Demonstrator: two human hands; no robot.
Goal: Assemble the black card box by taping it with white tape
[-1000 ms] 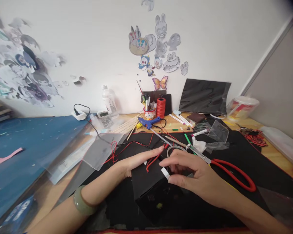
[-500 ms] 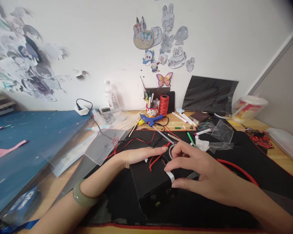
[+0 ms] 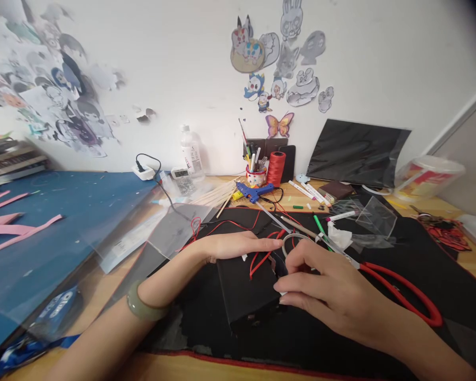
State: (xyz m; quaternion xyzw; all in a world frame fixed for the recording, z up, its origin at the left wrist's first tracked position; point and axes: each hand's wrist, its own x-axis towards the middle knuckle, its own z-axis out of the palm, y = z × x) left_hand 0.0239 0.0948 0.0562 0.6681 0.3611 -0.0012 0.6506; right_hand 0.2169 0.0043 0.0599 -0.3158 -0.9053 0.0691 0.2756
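Observation:
A small black box (image 3: pixel 244 288) lies on the black mat (image 3: pixel 381 317) in front of me, with red wires (image 3: pixel 262 257) running over its top. My left hand (image 3: pixel 234 246) lies flat along the box's far edge, fingers stretched out and holding it down. My right hand (image 3: pixel 321 283) is curled over the box's right end, thumb and fingers pressing a small strip of white tape (image 3: pixel 282 292) against that end. A roll of clear tape (image 3: pixel 295 241) sits just beyond my right fingers.
Red-handled scissors (image 3: pixel 404 291) lie to the right of my right hand. Behind are a blue glue gun (image 3: pixel 254 191), red thread spool (image 3: pixel 276 168), pen cup (image 3: pixel 256 174), markers, wooden sticks (image 3: pixel 216 196), a water bottle (image 3: pixel 191 153) and clear plastic sheets (image 3: pixel 170 235). A blue cutting mat (image 3: pixel 55 222) lies left.
My right hand has brought the white tape strip down from above the box and now presses it onto the box's right end. The view has shifted left and down; my left hand stays put.

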